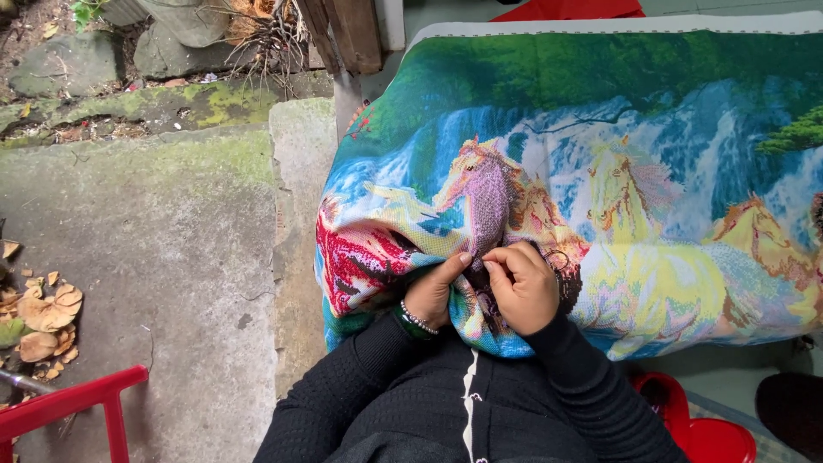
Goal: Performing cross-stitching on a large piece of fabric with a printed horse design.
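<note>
The embroidery cloth fills the centre and right of the frame, draped from the upper edge down to the person's lap, and shows horses before a waterfall and green trees. The purple horse near the middle and the red patch at the cloth's lower left look densely stitched; whether the paler yellow horses to the right are stitched or only printed cannot be told, so the work appears well advanced but its remaining share is uncertain. Both hands meet at the lower centre of the frame, on the fold of cloth just below the purple horse. The left hand lies under the fold, thumb on top, closed on the cloth, with a bead bracelet at the wrist. The right hand is curled with fingertips pinched together on the cloth; a needle cannot be made out. Both forearms, in black sleeves, converge from the lower edge. A red plastic stool stands at lower left on the mossy concrete floor.
</note>
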